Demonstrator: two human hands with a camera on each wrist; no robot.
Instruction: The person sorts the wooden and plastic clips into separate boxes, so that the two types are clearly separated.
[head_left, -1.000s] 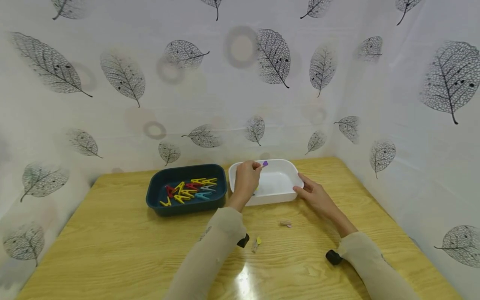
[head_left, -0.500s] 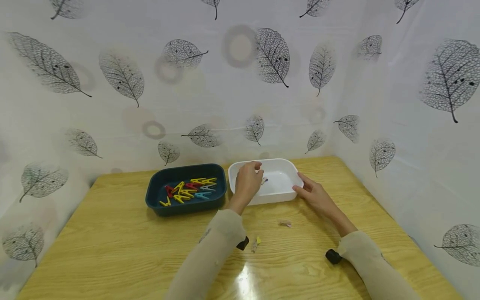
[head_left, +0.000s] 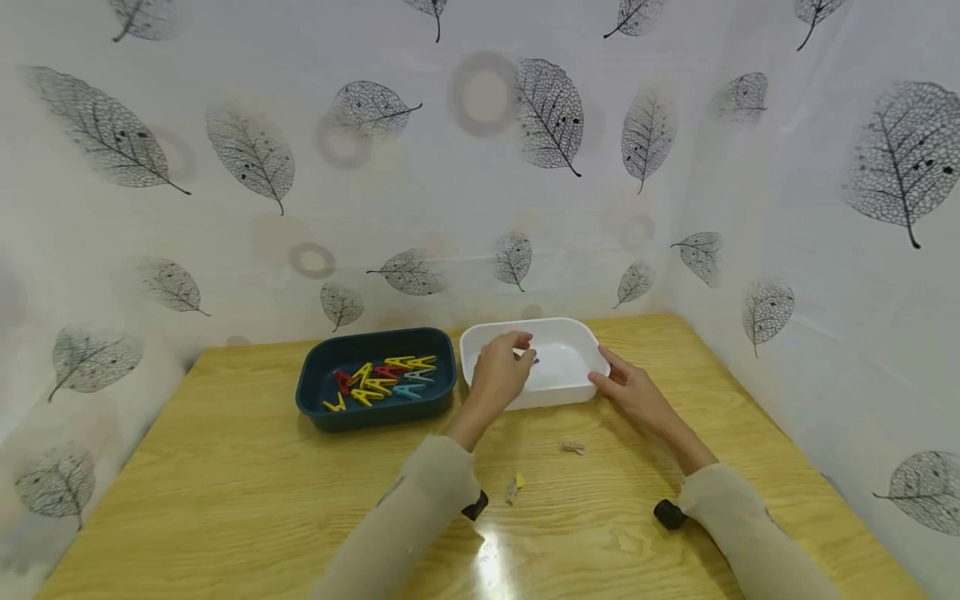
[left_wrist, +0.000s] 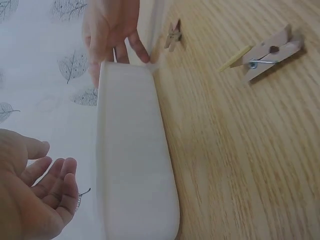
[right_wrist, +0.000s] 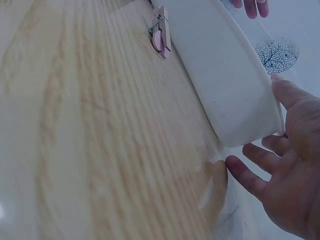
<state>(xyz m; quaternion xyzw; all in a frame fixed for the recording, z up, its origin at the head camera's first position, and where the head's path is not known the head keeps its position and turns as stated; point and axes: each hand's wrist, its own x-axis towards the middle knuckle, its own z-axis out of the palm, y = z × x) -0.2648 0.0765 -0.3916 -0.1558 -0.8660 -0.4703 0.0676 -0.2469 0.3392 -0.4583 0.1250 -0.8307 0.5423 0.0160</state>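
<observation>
My left hand (head_left: 501, 367) is over the left part of the white tray (head_left: 553, 397), its fingers loosely bent with nothing between them. In the left wrist view, that hand (left_wrist: 37, 190) hangs beside the tray's rim, palm showing. A bit of purple (head_left: 536, 361) from a small clothespin shows inside the tray by the fingertips; the rest is hidden behind the hand. My right hand (head_left: 637, 396) holds the tray's right end. In the right wrist view, its thumb (right_wrist: 290, 92) is at the rim and its fingers lie against the outer wall.
Two small wooden clothespins lie on the table in front of the tray, one with a pink piece (head_left: 573, 448), one with a yellow piece (head_left: 512, 489). Left of the tray stands a dark blue tray (head_left: 375, 421) with several plastic clothespins. A leaf-patterned curtain (head_left: 420, 192) hangs behind.
The left hand has let go of the small clothespin with the purple piece, which has dropped into the white tray. It has since drawn slightly toward the front. The right hand keeps its place.
</observation>
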